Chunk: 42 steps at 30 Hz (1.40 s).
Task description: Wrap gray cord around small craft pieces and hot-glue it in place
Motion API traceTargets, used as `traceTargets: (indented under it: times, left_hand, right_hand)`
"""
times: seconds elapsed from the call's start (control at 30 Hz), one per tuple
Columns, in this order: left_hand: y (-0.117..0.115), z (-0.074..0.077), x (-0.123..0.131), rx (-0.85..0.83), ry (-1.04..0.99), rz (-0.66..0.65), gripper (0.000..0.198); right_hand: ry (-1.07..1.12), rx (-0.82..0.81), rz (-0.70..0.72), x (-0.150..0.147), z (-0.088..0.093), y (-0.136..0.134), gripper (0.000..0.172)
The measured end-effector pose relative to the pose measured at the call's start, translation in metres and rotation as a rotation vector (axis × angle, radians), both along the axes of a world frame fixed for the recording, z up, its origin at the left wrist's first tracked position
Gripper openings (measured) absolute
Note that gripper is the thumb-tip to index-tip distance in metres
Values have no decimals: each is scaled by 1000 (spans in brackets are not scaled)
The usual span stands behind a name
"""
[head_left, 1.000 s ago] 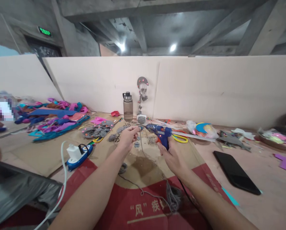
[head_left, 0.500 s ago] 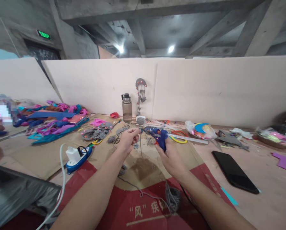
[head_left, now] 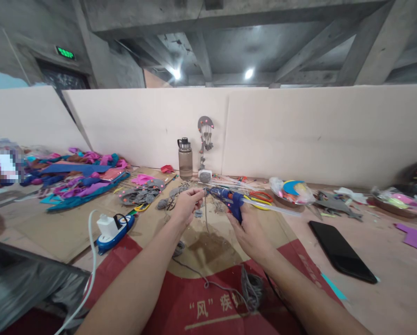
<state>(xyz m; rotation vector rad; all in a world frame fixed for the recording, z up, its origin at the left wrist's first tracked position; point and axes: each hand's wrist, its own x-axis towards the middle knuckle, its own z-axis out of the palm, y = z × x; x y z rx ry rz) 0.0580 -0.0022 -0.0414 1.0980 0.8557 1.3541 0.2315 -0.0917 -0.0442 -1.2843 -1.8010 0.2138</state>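
My right hand (head_left: 251,229) grips a blue hot glue gun (head_left: 227,199) by its handle, nozzle pointing left. My left hand (head_left: 185,204) is closed in a pinch on a small grey piece with a thin grey string (head_left: 205,215) hanging from it, right at the gun's nozzle. The string runs down over the cardboard to a loose bundle of grey yarn (head_left: 251,284) near me. Both hands are raised a little above the cardboard sheet (head_left: 72,222).
A water bottle (head_left: 185,158) and a grey hanging ornament (head_left: 205,139) stand at the back wall. Grey felt pieces (head_left: 140,193), coloured felt (head_left: 79,174), a power strip (head_left: 112,228), scissors (head_left: 260,199), a black phone (head_left: 341,250) and a red banner (head_left: 208,298) surround me.
Both hands and the glue gun have drifted slightly left and lower in view; the nozzle stays at the pinched grey piece. The head view has shifted a little.
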Motion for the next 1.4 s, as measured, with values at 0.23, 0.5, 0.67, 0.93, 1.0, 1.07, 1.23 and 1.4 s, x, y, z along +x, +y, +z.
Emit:
traceTargets:
  times: [0.23,0.5,0.67,0.93,1.0,1.07,1.23,1.4]
  left_hand:
    - [0,-3,0,12,-13,-9,34]
    - [0,-3,0,5,-5,-28,35]
    - [1,-4,-1,7,-4,-21,37]
    - [1,-4,0,-2,11,-40,34]
    - [2,-4,-2,-3,0,-36,34]
    - [3,-3,-5,-2,-18,-30,34]
    - [7,-3,-8,-25,-64,-34,35]
    - [8,-7,-6,16,-30,19,34]
  right_hand:
    - [-4,12,-8,1,-2,0,28]
    - [-2,1,-7,0,-1,-1,28]
    - [-7,9,-8,3,-3,-1,28]
    - [12,24,-9,2,-6,3,28]
    - [34,15,-7,4,-7,3,30]
    - [74,-8,-8,7,-9,4,32]
    - [328,-151,-75,21,-12,11,33]
    - [488,-481,-107,53,-14,23,16]
